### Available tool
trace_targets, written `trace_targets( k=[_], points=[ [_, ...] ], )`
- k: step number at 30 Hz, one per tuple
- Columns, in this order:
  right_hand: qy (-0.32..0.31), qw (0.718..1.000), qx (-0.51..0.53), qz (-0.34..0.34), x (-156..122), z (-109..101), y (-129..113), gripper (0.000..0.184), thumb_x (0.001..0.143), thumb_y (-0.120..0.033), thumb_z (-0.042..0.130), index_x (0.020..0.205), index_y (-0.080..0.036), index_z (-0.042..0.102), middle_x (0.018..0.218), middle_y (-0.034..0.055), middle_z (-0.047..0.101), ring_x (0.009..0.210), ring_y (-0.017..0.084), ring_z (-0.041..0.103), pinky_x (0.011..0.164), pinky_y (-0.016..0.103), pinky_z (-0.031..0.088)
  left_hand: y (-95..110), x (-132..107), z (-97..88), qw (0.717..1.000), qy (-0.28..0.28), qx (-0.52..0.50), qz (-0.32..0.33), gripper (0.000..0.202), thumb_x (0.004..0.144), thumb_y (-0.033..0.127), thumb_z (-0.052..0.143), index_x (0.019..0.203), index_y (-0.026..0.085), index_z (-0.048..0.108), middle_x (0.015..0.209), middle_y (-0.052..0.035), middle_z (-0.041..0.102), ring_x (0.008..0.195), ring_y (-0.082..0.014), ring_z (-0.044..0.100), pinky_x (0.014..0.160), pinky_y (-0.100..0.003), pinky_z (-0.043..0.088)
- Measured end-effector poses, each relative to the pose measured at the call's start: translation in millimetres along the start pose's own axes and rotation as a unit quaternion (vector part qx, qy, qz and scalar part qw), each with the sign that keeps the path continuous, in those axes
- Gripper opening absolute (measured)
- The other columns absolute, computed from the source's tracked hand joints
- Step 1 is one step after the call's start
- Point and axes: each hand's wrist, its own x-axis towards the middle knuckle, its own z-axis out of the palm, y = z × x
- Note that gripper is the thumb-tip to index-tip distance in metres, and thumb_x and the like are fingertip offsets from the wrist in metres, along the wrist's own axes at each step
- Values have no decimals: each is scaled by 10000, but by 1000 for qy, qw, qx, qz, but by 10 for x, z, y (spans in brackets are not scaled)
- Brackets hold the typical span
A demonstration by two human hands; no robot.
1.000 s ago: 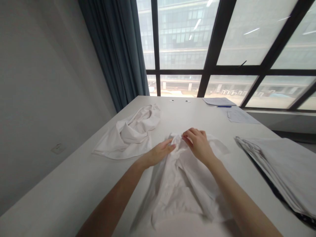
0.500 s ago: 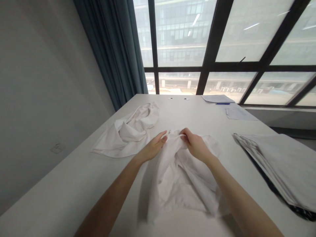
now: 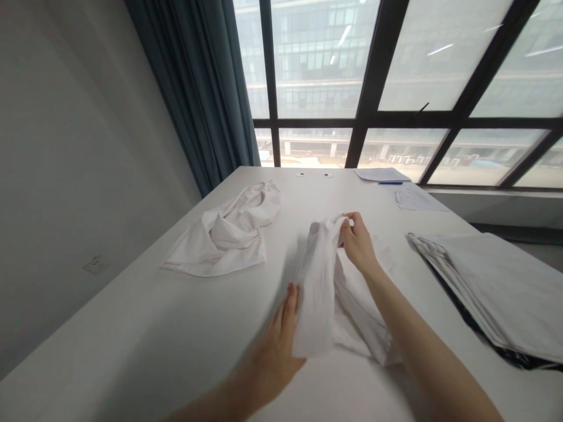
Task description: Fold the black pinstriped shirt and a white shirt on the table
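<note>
A rumpled white fabric garment [image 3: 317,287] stands partly raised near the middle of a smooth white worktop [image 3: 193,334], the rest of it lying loosely to the right. The step in hand appears to be lifting and straightening one side of it. The right hand [image 3: 360,246] reaches forward, wrist bent inward, its grip pinching the garment's far top edge between thumb and curled fingers. The left hand [image 3: 272,349] is lower and closer to the wearer, its grip spread: straight fingers against the garment's left side, thumb well apart near the lower edge. The next move seems to call for a steady right pinch while the left hand guides the hanging panel flat. A second crumpled white cloth [image 3: 233,234] lies farther left; a stack of folded white fabric [image 3: 505,281] lies right.
</note>
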Motion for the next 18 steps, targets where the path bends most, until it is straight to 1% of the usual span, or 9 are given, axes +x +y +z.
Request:
trace_targets(
  k=[2, 4, 6, 8, 9, 11, 13, 16, 18],
  points=[
    [10, 999, -43, -31, -23, -26, -28, 238, 891, -469, 373, 940, -259, 475, 546, -52, 485, 530, 188, 508, 539, 274, 325, -132, 95, -53, 995, 21, -77, -56, 690, 816, 207, 477, 1491, 163, 340, 1485, -140, 446, 1377, -287, 412, 1123, -473, 357],
    [15, 995, -80, -55, -26, -89, -55, 251, 881, -479, 402, 889, -253, 512, 525, -52, 459, 514, 172, 458, 531, 272, 289, -234, 265, -245, 978, 48, -173, -109, 496, 846, 239, 411, 1312, 167, 567, 1161, -105, 702, 1198, -281, 589, 1019, -449, 458],
    [2, 994, -89, -66, -8, -185, -91, 281, 860, -499, 450, 821, -240, 550, 503, -52, 442, 494, 150, 412, 519, 270, 269, -304, 465, -509, 953, 94, -249, -144, 420, 846, 319, 430, 1154, 147, 657, 862, -70, 747, 1017, -280, 670, 893, -418, 527],
    [-19, 994, -80, -69, 24, -305, -152, 312, 825, -516, 515, 761, -219, 590, 477, -53, 424, 477, 130, 381, 504, 268, 257, -346, 667, -818, 940, 164, -251, -161, 425, 822, 397, 463, 1066, 124, 678, 724, -54, 716, 873, -274, 691, 787, -392, 548],
    [-29, 995, -68, -65, 44, -369, -194, 325, 802, -524, 553, 738, -209, 606, 469, -53, 421, 470, 122, 372, 495, 265, 253, -356, 764, -988, 943, 197, -219, -153, 427, 812, 412, 472, 1041, 119, 682, 721, -54, 710, 842, -269, 688, 767, -380, 543],
    [-44, 998, -10, -41, 89, -495, -289, 338, 742, -534, 632, 718, -197, 628, 480, -49, 451, 468, 113, 380, 478, 258, 257, -352, 949, -1348, 957, 260, -55, -113, 364, 811, 369, 457, 959, 142, 699, 753, -53, 706, 835, -257, 672, 762, -353, 523],
    [-66, 993, 98, 6, 144, -603, -362, 339, 671, -520, 711, 747, -198, 636, 545, -36, 528, 487, 116, 428, 470, 253, 294, -322, 1118, -1696, 956, 278, 23, -89, 255, 781, 282, 511, 912, 203, 715, 858, -45, 713, 953, -270, 635, 870, -354, 467],
    [-78, 970, 218, 70, 251, -699, -309, 380, 597, -467, 776, 841, -208, 642, 704, -2, 627, 566, 139, 530, 501, 263, 391, -262, 1332, -2052, 956, 261, 117, -58, 197, 774, 240, 579, 907, 226, 724, 853, -39, 691, 920, -264, 623, 894, -349, 433],
    [-46, 977, 193, 85, 330, -727, -120, 370, 624, -457, 734, 877, -208, 629, 755, 20, 641, 617, 158, 569, 543, 287, 448, -238, 1419, -2115, 958, 225, 176, -20, 237, 825, 275, 584, 1012, 191, 704, 909, -56, 679, 893, -247, 624, 880, -350, 445]
  ],
)
